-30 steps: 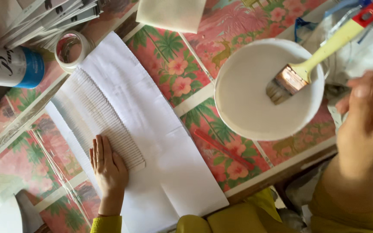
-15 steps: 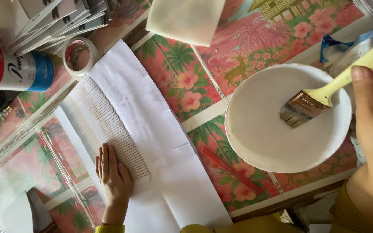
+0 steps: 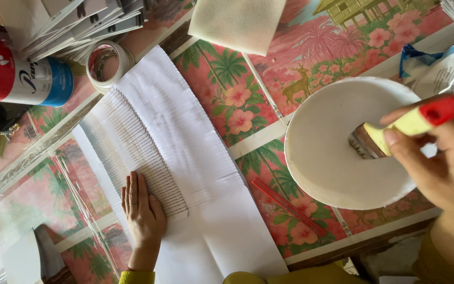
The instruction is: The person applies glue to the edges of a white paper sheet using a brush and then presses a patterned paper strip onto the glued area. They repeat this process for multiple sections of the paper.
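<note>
Brush [image 3: 390, 134] bristles hidden in bowl [image 3: 332, 158] | right hand [image 3: 437, 163] cut off

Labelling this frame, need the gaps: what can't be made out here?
Head view only:
- Brush bristles: hidden behind its handle and the right hand.
- Bowl contents: white on white, can't tell.
- Right hand: blurred, cut off by the right edge.
- Paper under the left hand: covered, and cut off at the bottom edge.
</note>
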